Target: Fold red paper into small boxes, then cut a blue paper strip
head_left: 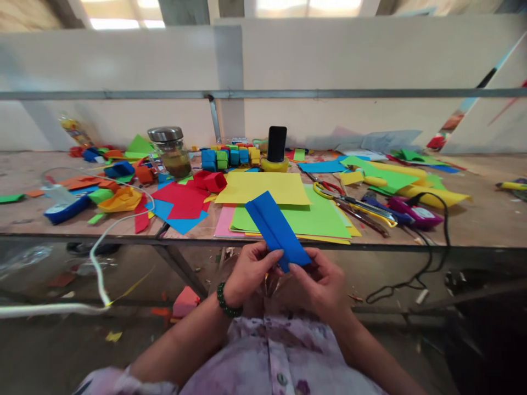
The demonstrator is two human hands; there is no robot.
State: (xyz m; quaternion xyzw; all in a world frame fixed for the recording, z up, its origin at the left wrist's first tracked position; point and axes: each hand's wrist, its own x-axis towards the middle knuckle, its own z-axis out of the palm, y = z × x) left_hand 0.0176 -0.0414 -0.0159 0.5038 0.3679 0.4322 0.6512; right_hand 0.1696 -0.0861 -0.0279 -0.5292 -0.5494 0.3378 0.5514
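Note:
A folded strip of blue paper point(276, 227) is held tilted in front of the table's edge, with a crease running along its length. My left hand point(254, 269) pinches its lower left side, thumb on top; a dark beaded bracelet circles that wrist. At the lower right corner, my right hand point(321, 280) grips the strip between thumb and fingers. Just beyond the strip lie a yellow sheet point(263, 186) and a stack of green sheets point(296, 219), with a pink one showing at the left.
Red paper point(181, 198) and small folded paper cubes point(230, 158) lie left and behind. A glass jar point(173, 156) and a phone point(276, 144) on a yellow stand are upright. Scissors point(329, 189), a yellow cutter point(373, 211) and a purple device point(418, 213) with a black cord lie right.

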